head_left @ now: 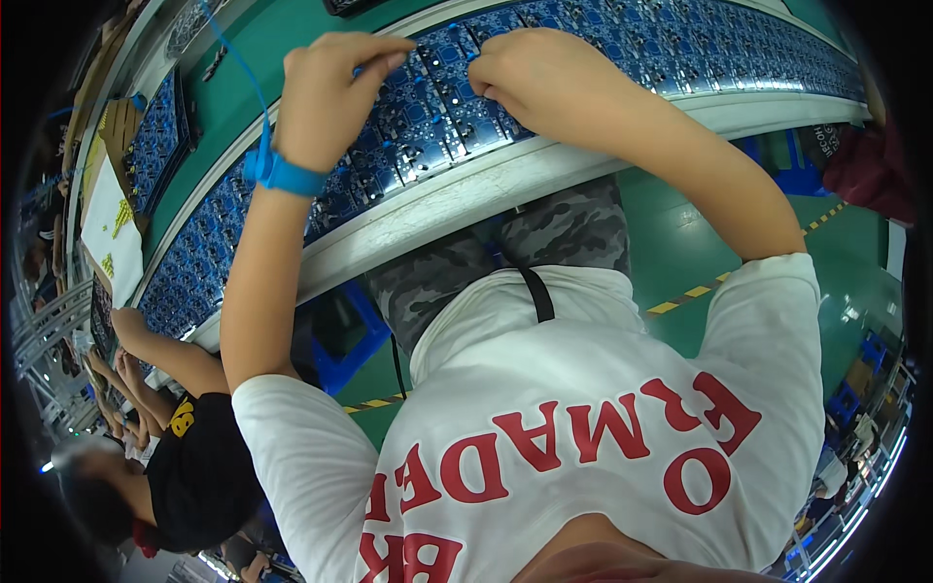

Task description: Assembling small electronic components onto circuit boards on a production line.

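On the far left, a co-worker in a black shirt [199,466] reaches one arm to the same long line of blue circuit boards [194,262], which runs along the white-edged bench [466,194] from lower left to upper right.

The person's left hand [330,97] comes next, with a blue wrist strap [282,173] and its cord going up and away. Thumb and index finger are pinched together just above the boards; something very small may be between them, but I cannot tell what. The other fingers are curled in.

Between the two hands lies the blue circuit board panel [428,107] that both hands attend to. It lies flat on the bench in the row, touching its neighbours. Its long axis seems to follow the row — from the person's lower left toward the upper right — though the lens bends the edges, so this is a judgement.

The right hand [544,73] rests on the boards, its fingers bent down and pressed close together on the panel surface; whether they clamp a part I cannot tell, as the fingertips are hidden.

The step in hand looks like fine work on one panel — placing or seating a small part. The next move would call for a steady panel under the right hand and an exact, gentle descent of the left pinch.
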Available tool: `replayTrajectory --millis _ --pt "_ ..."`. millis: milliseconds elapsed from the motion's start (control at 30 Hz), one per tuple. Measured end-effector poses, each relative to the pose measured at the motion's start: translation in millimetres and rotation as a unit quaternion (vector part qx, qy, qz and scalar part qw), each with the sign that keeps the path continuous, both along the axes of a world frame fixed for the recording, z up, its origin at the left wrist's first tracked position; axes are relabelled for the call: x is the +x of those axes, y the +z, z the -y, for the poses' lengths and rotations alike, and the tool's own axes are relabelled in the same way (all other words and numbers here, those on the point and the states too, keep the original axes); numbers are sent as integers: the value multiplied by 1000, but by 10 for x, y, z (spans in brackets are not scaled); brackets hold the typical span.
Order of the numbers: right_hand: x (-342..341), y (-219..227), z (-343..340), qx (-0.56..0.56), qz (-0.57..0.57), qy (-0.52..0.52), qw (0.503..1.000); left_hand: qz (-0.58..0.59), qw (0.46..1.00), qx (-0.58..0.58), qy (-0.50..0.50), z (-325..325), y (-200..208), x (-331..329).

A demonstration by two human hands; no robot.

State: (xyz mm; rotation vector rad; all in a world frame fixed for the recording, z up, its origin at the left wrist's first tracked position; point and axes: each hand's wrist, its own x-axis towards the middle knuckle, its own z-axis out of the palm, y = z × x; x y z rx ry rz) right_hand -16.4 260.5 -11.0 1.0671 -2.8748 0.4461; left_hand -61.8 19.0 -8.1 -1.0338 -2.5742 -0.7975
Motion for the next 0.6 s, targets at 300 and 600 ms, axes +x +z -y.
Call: replayTrajectory --millis 300,600 --pt "-63 296 -4 139 63 24 988 250 966 65 6 32 102 305" --pt "-1455 262 -945 -108 -87 -238 961 296 950 98 2 -23 39 371"
